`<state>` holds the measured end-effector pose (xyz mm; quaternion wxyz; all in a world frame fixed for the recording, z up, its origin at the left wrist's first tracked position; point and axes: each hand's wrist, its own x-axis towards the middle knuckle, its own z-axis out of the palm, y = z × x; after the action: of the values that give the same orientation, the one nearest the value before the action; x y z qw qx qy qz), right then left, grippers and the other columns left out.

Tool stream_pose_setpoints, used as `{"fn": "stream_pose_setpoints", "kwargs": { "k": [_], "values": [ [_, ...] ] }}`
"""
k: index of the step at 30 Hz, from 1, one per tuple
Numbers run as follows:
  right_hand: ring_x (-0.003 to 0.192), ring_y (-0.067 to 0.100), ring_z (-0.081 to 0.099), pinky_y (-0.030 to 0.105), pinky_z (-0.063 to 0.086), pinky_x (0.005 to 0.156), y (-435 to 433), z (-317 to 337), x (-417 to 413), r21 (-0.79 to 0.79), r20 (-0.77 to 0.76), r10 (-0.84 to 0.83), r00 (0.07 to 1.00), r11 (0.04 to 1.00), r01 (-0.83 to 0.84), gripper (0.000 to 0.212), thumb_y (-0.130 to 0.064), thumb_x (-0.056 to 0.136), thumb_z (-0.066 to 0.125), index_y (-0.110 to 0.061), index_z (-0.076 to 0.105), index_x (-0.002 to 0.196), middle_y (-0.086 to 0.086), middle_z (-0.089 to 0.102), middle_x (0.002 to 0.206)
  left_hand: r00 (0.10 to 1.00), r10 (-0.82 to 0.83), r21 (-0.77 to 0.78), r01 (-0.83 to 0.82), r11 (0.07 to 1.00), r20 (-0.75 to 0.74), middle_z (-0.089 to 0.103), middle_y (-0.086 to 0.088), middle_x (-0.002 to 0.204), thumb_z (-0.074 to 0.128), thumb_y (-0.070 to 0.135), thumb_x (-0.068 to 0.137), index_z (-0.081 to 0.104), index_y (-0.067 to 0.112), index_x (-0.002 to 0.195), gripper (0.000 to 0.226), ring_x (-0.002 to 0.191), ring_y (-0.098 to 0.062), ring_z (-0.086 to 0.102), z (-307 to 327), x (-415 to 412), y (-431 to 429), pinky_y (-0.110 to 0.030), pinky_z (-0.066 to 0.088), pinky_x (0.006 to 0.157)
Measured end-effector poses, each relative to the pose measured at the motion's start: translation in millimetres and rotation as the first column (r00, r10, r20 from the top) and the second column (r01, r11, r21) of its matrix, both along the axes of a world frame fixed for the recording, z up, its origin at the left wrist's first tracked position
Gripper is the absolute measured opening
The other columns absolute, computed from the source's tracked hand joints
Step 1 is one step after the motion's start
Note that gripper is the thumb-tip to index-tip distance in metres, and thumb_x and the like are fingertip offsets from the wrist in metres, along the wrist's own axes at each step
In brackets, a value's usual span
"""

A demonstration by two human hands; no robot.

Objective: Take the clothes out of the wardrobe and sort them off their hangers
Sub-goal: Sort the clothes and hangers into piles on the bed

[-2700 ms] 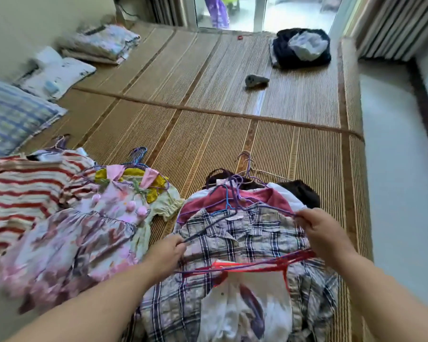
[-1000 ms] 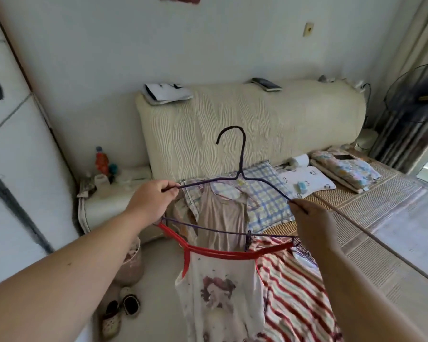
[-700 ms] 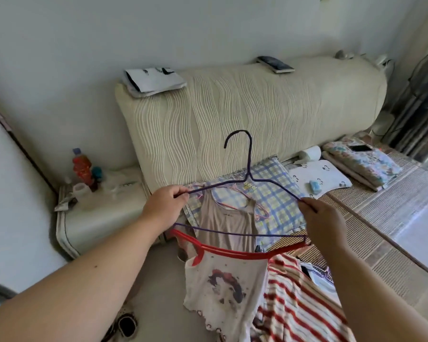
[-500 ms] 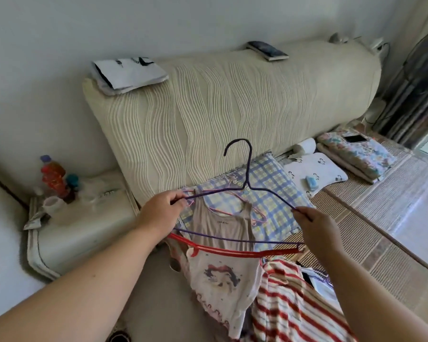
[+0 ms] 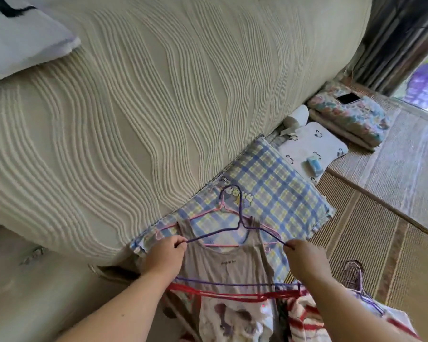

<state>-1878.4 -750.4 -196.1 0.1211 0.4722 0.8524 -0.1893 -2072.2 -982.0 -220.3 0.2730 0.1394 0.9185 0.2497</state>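
Note:
A purple wire hanger [image 5: 240, 225] is stretched between my hands over the blue checked pillow [image 5: 269, 188]. My left hand [image 5: 164, 255] pinches its left shoulder and my right hand [image 5: 304, 260] pinches its right shoulder. Beneath it lies a beige tank top [image 5: 229, 270] on a pink hanger [image 5: 163, 233]. A red hanger [image 5: 232, 293] hangs under my wrists with a white printed top [image 5: 232, 322] on it. A red-and-white striped garment [image 5: 304, 319] lies at the lower right.
The cream ribbed headboard [image 5: 158, 99] fills the upper view. A white pillow [image 5: 309, 144], a folded floral blanket [image 5: 351, 119] with a phone on it, and the woven mat [image 5: 371, 230] lie to the right. Loose purple hangers [image 5: 356, 280] rest by my right arm.
I turned from the pile on the mat to the headboard, carrying the hangers. They have come down from upright onto the checked pillow, and the view has moved in close.

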Motion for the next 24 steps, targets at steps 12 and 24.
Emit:
{"fn": "stream_pose_setpoints", "kwargs": {
  "k": [12,24],
  "values": [
    [0.066,0.012,0.055,0.024,0.046,0.056,24,-86,-117,-0.313,-0.058,-0.109,0.992,0.946,0.086,0.026,-0.026,0.091,0.054,-0.023,0.061,0.116,-0.001,0.065,0.088,0.993,-0.118,-0.107,0.114,0.988,-0.029,0.067,-0.002,0.104,0.048,0.029,0.095,0.062,0.031,0.108,0.019,0.090,-0.022,0.062,-93,-84,44,-0.034,0.050,0.080],
    [0.125,0.015,0.046,0.031,0.040,0.104,-24,-4,83,-0.321,-0.097,-0.211,0.973,0.932,0.170,0.060,-0.034,0.088,0.058,-0.032,0.035,0.143,-0.005,0.039,0.146,0.722,-0.687,-0.075,0.692,0.718,0.080,0.024,0.002,0.153,0.052,0.040,0.088,0.038,0.035,0.140,0.054,0.137,-0.022,0.027,-31,91,108,-0.035,0.028,0.109]
  ]
}}
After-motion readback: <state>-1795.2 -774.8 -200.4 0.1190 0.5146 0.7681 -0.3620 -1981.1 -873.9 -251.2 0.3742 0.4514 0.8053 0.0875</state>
